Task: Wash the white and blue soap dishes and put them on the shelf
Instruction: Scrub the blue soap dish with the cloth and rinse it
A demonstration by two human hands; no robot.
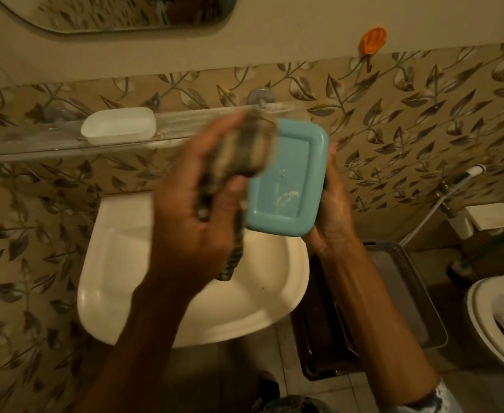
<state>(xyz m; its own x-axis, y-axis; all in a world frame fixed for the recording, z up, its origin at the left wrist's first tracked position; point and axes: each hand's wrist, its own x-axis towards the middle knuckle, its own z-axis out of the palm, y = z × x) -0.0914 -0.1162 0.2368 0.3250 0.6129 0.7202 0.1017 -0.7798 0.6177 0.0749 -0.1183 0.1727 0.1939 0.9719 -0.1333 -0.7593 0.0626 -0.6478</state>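
My right hand (331,210) holds the blue soap dish (289,180) from its right edge, tilted up over the white sink (125,278), with its hollow facing me. White residue streaks its inside. My left hand (191,210) grips a blurred grey-brown cloth or scrubber (245,147) against the dish's upper left corner, and a strip of it hangs down. The white soap dish (119,129) rests upright on the clear wall shelf (36,141), left of my hands.
A tap (261,98) sticks out of the leaf-patterned tiles above the shelf. An orange holder (373,40) hangs on the wall at upper right. A grey basket (405,296) stands right of the sink, with a toilet (498,317) further right and a mirror (125,10) above.
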